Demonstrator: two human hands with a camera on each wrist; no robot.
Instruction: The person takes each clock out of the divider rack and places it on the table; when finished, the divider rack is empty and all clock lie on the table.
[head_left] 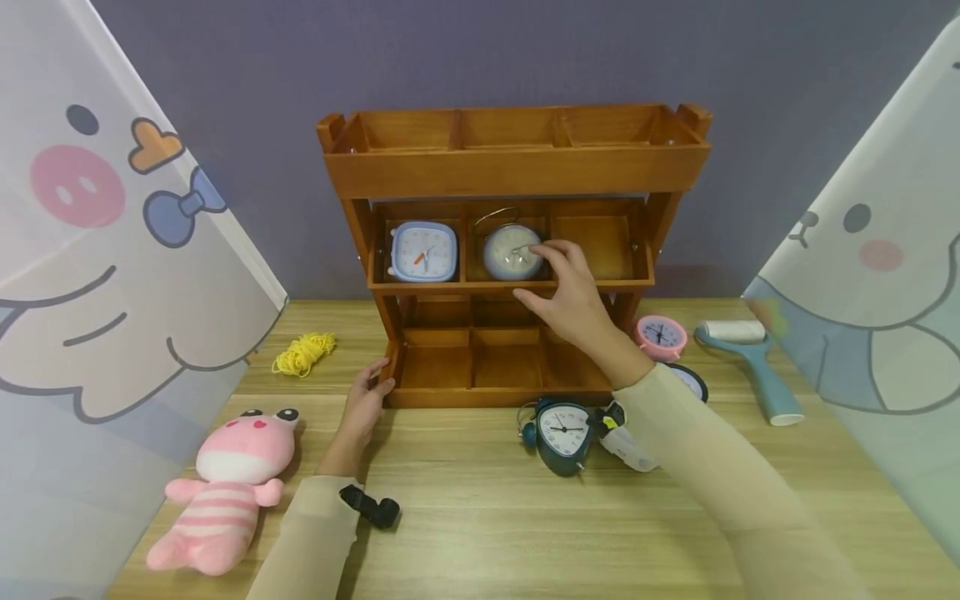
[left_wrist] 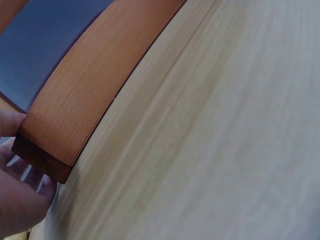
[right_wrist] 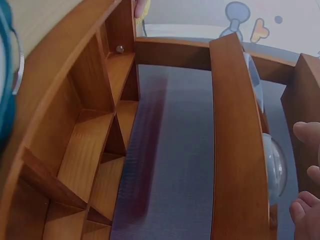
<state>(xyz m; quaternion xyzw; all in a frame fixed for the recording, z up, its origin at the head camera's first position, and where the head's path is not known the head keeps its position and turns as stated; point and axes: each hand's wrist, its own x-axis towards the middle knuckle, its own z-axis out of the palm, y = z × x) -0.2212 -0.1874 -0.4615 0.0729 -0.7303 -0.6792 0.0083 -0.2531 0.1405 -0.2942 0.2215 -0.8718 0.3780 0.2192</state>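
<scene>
A brown wooden shelf with three compartmented tiers stands at the back. On its middle tier, a square blue-rimmed clock sits in the left compartment. A round alarm clock with a thin wire handle occupies the centre one; its domed glass shows in the right wrist view. Just right of it is my right hand, thumb and fingers spread, fingertips apart from the glass in the right wrist view. My left hand grips the shelf's lower left front corner, thumb and fingers around the wooden end.
A dark teal alarm clock stands before the shelf. Right of it lie a pink clock, a dark-rimmed clock partly behind my sleeve, and a lint roller. Yellow cord and a pink plush toy lie left.
</scene>
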